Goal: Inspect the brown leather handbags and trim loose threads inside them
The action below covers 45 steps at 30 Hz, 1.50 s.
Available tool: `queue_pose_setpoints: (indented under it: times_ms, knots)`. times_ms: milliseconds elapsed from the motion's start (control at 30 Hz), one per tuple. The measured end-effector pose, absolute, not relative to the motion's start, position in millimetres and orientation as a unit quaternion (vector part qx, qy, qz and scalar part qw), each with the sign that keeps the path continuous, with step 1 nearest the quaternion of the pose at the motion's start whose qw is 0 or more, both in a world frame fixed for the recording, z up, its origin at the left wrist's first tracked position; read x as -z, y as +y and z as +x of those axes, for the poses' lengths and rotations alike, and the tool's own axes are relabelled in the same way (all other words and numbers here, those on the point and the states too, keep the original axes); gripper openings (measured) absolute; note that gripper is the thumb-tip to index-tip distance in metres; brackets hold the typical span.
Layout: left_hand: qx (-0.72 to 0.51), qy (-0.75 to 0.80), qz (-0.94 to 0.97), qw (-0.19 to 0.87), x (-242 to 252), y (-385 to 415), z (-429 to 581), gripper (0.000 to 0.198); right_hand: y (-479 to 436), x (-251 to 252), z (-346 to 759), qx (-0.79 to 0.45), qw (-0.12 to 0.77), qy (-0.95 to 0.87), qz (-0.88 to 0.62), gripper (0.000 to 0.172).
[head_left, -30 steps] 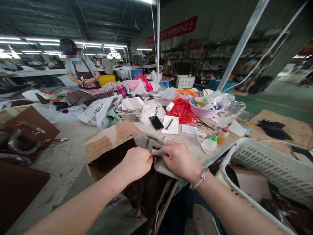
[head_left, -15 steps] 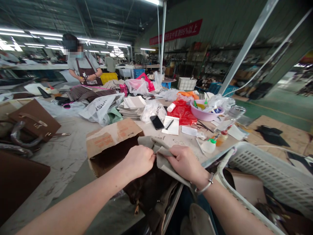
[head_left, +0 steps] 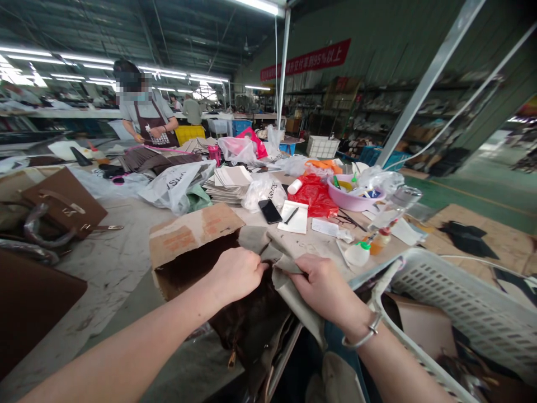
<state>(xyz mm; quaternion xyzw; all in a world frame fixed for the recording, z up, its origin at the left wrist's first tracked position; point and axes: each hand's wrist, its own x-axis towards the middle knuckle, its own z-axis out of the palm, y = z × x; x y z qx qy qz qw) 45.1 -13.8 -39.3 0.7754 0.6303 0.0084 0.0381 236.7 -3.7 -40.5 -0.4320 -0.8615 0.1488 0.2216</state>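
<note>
Grey-beige fabric, which looks like a bag's lining (head_left: 300,294), is bunched between my two hands. My left hand (head_left: 239,272) is closed on its edge, knuckles up. Opposite it, my right hand (head_left: 325,285) pinches a fold of the same fabric; a metal bangle (head_left: 364,332) circles that wrist. Beneath them a dark brown leather bag (head_left: 247,319) with a gold zip pull (head_left: 232,358) sits tilted, its lower part in shadow. Just beyond my left hand, a cardboard box (head_left: 197,232) lies with its dark opening toward me.
A white plastic basket (head_left: 461,291) holding brown leather pieces stands at the right. Brown handbags (head_left: 69,201) are at the left. A phone (head_left: 269,211), notepad (head_left: 298,225), pink basin (head_left: 354,201) and green-capped bottle (head_left: 358,253) lie ahead. Across the table stands a co-worker (head_left: 149,120).
My right hand has shifted slightly right and down with the fabric, whose folds hang differently. My left hand keeps its grip with little movement. The view has moved a little.
</note>
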Motion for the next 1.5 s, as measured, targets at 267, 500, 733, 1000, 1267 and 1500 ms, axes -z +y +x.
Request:
queue_pose_setpoints:
  times_ms: [267, 500, 733, 1000, 1267, 1500]
  knots:
    - [-0.009, 0.636, 0.771, 0.043, 40, -15, 43, 0.048, 16, 60, 250, -0.278, 0.354, -0.707, -0.546, 0.02]
    - [-0.021, 0.634, 0.772, 0.048, 39, -13, 37, 0.049, 63, 104, 301, -0.424, 0.571, -0.487, -0.507, 0.051]
    - [-0.012, 0.618, 0.784, 0.05, 35, -9, 33, 0.043, 71, 125, 305, -0.285, 0.493, -0.571, -0.591, 0.03]
    - [-0.012, 0.633, 0.772, 0.045, 31, -12, 20, 0.042, 68, 133, 281, -0.312, 0.42, -0.621, -0.584, 0.026]
    - [-0.026, 0.634, 0.772, 0.036, 36, -21, 19, 0.047, 58, 86, 246, -0.315, 0.466, -0.67, -0.485, 0.019]
    - [-0.012, 0.651, 0.758, 0.039, 44, -20, 31, 0.044, 37, 46, 199, -0.223, 0.333, -0.858, -0.322, 0.021]
